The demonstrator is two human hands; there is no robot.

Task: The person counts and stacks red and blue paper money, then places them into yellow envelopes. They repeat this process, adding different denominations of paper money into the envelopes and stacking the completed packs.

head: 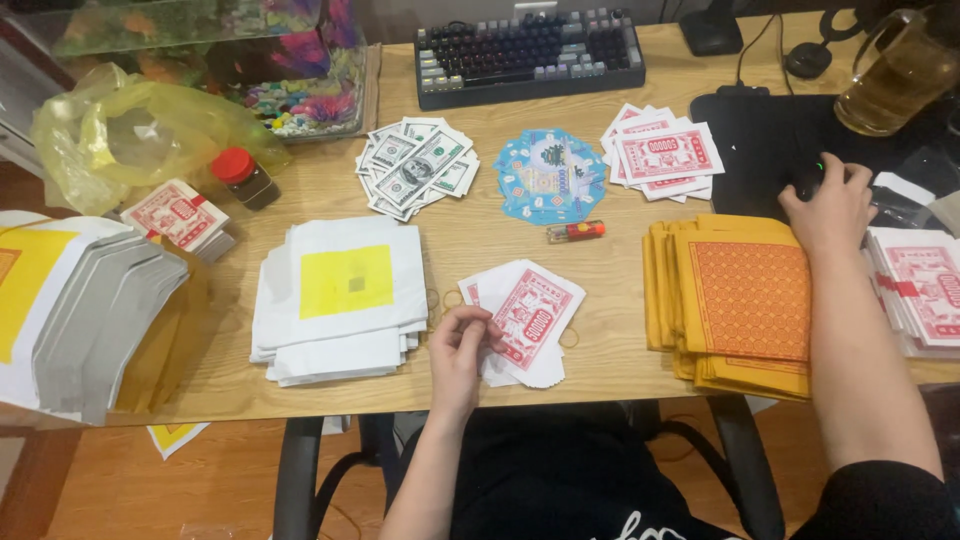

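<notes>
My left hand rests at the table's near edge, its fingers touching the left side of a small loose pile of red-and-white paper notes. My right hand reaches to the far right and lies over a dark computer mouse on a black mouse pad; the mouse is almost wholly hidden under the palm. Between the two arms sits a thick stack of yellow sheets with an orange patterned square. A stack of white sheets with a yellow square lies left of my left hand.
Further back lie a fan of green banknote-style papers, a round blue paper fan, more red-and-white notes, a small lighter, a keyboard, a red-capped jar, a yellow plastic bag and a glass mug.
</notes>
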